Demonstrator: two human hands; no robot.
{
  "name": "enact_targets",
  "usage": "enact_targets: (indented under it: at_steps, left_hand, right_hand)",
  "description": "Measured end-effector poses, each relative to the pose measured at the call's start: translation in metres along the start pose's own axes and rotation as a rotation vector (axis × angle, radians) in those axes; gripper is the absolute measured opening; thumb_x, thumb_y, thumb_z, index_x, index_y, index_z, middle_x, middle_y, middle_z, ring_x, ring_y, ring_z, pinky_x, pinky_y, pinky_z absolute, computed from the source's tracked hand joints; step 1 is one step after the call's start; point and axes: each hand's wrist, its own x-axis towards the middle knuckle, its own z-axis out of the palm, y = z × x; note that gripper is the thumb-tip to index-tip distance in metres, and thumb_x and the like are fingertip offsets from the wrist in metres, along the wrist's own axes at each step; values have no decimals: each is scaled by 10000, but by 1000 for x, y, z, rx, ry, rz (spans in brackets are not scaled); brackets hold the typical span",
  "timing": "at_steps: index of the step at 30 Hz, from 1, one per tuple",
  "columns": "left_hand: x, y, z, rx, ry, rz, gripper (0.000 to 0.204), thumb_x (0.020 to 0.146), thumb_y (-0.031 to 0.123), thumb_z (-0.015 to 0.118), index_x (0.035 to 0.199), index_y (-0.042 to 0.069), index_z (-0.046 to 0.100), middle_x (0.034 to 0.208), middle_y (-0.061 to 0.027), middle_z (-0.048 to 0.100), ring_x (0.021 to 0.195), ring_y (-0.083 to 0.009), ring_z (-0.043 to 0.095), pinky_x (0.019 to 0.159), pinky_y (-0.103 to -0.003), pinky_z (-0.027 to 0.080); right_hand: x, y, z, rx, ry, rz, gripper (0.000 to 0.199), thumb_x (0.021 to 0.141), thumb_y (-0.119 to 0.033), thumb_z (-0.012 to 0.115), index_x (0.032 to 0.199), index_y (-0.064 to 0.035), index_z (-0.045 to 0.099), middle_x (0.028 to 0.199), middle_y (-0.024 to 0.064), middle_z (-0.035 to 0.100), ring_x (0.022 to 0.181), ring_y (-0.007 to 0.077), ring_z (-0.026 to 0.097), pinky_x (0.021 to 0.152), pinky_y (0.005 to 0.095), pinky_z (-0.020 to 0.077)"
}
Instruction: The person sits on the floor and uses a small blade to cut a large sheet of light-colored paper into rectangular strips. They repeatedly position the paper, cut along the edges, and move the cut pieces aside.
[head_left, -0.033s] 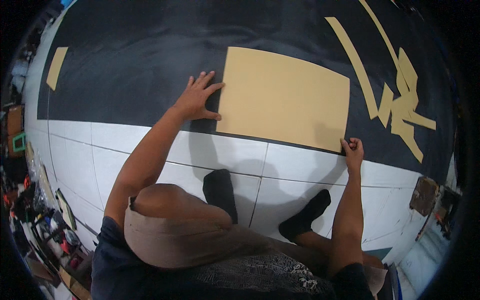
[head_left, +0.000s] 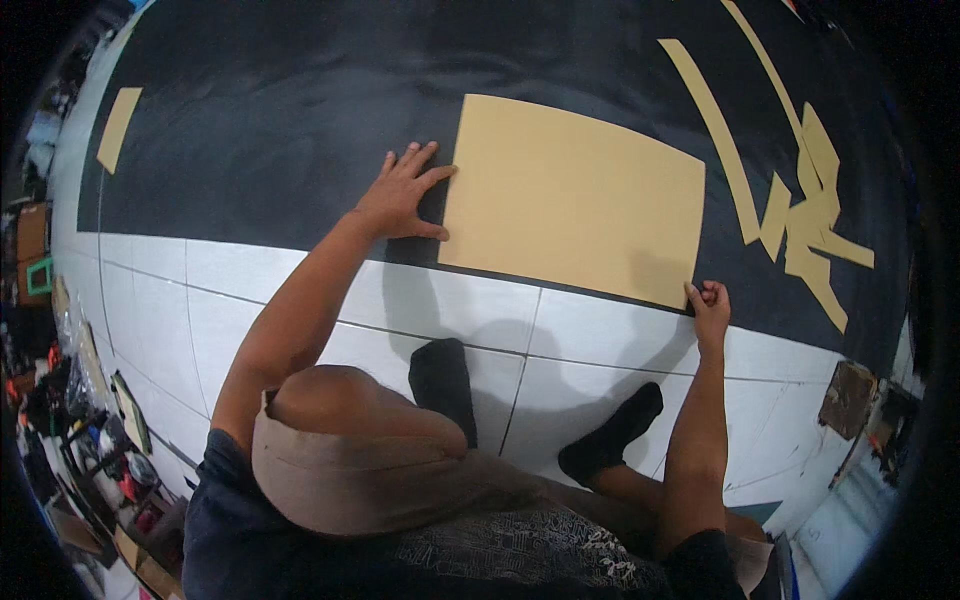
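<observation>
A large tan rectangular sheet (head_left: 575, 195) lies flat on a wide black sheet (head_left: 270, 120) spread over a white tiled floor (head_left: 430, 300). My left hand (head_left: 400, 195) rests flat on the black sheet with fingers spread, its fingertips touching the tan sheet's left edge. At the tan sheet's lower right corner, right at the black sheet's near edge, sits my right hand (head_left: 708, 303) with fingers curled shut. Whether anything small is in that fist is not visible.
Loose tan strips and offcuts (head_left: 800, 215) lie on the black sheet at the right, and a small tan piece (head_left: 118, 128) at the far left. My feet in black socks (head_left: 445, 385) stand on the tiles. Cluttered tools (head_left: 100, 440) line the left side; a brown square (head_left: 848, 398) lies at right.
</observation>
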Motion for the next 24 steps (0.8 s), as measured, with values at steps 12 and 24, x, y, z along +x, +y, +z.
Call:
enact_targets:
  at_steps: [12, 24]
  left_hand:
    - [1, -6, 7, -17, 2, 9, 1117, 590, 571, 930, 1540, 283, 419, 1697, -132, 177, 1570, -371, 132, 1266, -569, 118]
    - [2, -9, 7, -37, 15, 46, 1134, 578, 561, 939, 1538, 263, 415, 1691, -166, 169, 1561, -407, 137, 1255, -607, 125]
  right_hand:
    - [-1, -3, -5, -15, -8, 17, 392, 856, -213, 855, 1108, -34, 614, 862, -29, 507, 790, 78, 470, 738, 237, 452]
    - [-3, -1, -3, -16, 17, 47, 354, 867, -196, 844, 1074, -29, 611, 880, -28, 494, 797, 84, 457, 751, 239, 447]
